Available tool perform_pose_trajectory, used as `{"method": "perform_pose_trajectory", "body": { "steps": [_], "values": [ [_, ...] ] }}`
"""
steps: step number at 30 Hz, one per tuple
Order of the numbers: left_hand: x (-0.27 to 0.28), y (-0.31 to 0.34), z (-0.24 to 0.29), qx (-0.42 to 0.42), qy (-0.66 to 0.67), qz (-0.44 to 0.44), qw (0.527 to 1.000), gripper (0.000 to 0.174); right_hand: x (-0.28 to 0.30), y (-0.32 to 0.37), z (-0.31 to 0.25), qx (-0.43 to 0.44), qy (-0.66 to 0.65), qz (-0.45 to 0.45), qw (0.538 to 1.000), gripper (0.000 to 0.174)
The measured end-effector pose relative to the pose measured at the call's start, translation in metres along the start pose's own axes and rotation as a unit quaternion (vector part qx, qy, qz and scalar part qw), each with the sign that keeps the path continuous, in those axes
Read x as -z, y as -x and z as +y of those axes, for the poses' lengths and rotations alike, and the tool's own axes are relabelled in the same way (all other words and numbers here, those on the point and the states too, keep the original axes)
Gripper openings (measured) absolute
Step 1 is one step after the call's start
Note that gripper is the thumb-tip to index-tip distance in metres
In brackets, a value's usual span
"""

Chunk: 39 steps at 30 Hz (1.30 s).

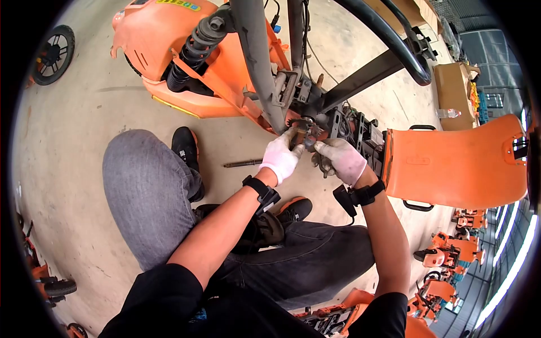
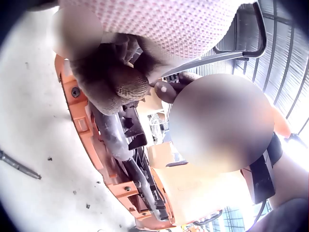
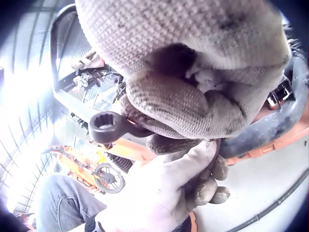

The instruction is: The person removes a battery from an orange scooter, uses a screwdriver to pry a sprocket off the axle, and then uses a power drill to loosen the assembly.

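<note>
Both hands wear pale gloves and meet at a dark joint (image 1: 307, 125) low on the vehicle's grey tube frame (image 1: 253, 56). My left hand (image 1: 282, 156) (image 2: 159, 29) (image 3: 154, 191) has its fingers and thumb curled round a small metal part (image 1: 301, 136) at that joint. Close beside it, my right hand (image 1: 342, 160) (image 3: 193, 72) grips a dark ring spanner (image 3: 107, 127), whose ring end sticks out past the curled fingers. What the right fingertips touch is hidden. A blurred patch covers part of the left wrist view.
An orange body panel (image 1: 169, 50) lies beyond the frame, and an orange seat-like panel (image 1: 456, 166) extends right. A dark rod (image 1: 243, 163) (image 2: 19, 165) rests on the floor near a shoe (image 1: 185, 149). Cardboard boxes (image 1: 453, 93) stand at the upper right.
</note>
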<state>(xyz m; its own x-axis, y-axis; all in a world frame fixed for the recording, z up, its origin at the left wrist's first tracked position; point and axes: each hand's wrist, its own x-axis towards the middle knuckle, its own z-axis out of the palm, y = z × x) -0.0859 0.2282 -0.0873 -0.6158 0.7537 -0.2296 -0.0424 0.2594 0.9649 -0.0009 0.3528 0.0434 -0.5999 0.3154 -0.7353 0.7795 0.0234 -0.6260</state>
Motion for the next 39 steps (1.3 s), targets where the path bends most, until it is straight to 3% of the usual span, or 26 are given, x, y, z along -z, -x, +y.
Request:
{"method": "perform_pose_trajectory", "body": {
  "steps": [4, 6, 8, 10, 12, 13, 15, 16, 17, 18, 20, 24, 29, 31, 39],
  "values": [
    [-0.001, -0.002, -0.010, 0.009, 0.009, -0.007, 1.000, 0.049, -0.016, -0.006, 0.002, 0.006, -0.010, 0.023, 1.000, 0.027],
    [-0.005, -0.007, -0.020, -0.092, -0.038, 0.037, 0.994, 0.049, -0.021, -0.014, 0.016, 0.010, 0.062, 0.025, 0.998, 0.026],
    [-0.003, -0.006, -0.016, -0.078, -0.044, 0.026, 0.996, 0.048, -0.021, -0.017, 0.018, -0.004, 0.091, 0.032, 0.995, 0.027],
    [0.001, -0.004, -0.008, 0.023, 0.027, -0.018, 0.999, 0.049, -0.016, -0.025, 0.030, -0.005, 0.124, 0.057, 0.991, 0.026],
    [0.007, 0.000, 0.004, 0.057, 0.068, -0.035, 0.995, 0.049, -0.010, -0.034, 0.045, -0.008, 0.153, 0.084, 0.985, 0.025],
    [0.008, 0.001, 0.009, 0.088, 0.109, -0.054, 0.989, 0.048, -0.005, -0.040, 0.051, 0.060, 0.287, 0.137, 0.946, 0.025],
    [0.009, 0.000, 0.009, 0.084, 0.124, -0.070, 0.986, 0.048, -0.001, -0.046, 0.059, 0.212, 0.488, 0.219, 0.818, 0.022],
    [0.010, 0.000, 0.007, 0.083, 0.140, -0.081, 0.983, 0.049, 0.001, -0.043, 0.058, 0.210, 0.487, 0.223, 0.818, 0.022],
    [0.008, -0.002, 0.001, 0.068, 0.139, -0.070, 0.985, 0.050, 0.004, -0.040, 0.056, 0.121, 0.325, 0.147, 0.926, 0.021],
    [0.007, -0.003, 0.001, 0.064, 0.138, -0.071, 0.986, 0.050, 0.005, -0.037, 0.046, 0.030, 0.147, 0.064, 0.987, 0.021],
    [0.007, -0.002, -0.002, 0.044, 0.106, -0.030, 0.993, 0.048, 0.008, -0.029, 0.041, 0.026, 0.178, 0.081, 0.980, 0.024],
    [0.005, -0.005, -0.007, 0.035, 0.069, -0.031, 0.997, 0.051, 0.012, -0.009, 0.031, 0.016, 0.071, -0.026, 0.997, 0.027],
    [0.003, -0.005, -0.010, 0.013, 0.020, -0.026, 0.999, 0.046, 0.010, 0.000, 0.017, 0.016, 0.022, -0.008, 1.000, 0.033],
    [0.002, -0.004, -0.010, 0.028, 0.056, -0.025, 0.998, 0.051, 0.008, 0.000, 0.013, 0.006, 0.013, -0.001, 1.000, 0.032],
    [0.001, -0.004, -0.011, 0.020, 0.054, -0.025, 0.998, 0.046, -0.002, -0.001, -0.008, -0.002, 0.008, -0.002, 1.000, 0.034]
  ]
}}
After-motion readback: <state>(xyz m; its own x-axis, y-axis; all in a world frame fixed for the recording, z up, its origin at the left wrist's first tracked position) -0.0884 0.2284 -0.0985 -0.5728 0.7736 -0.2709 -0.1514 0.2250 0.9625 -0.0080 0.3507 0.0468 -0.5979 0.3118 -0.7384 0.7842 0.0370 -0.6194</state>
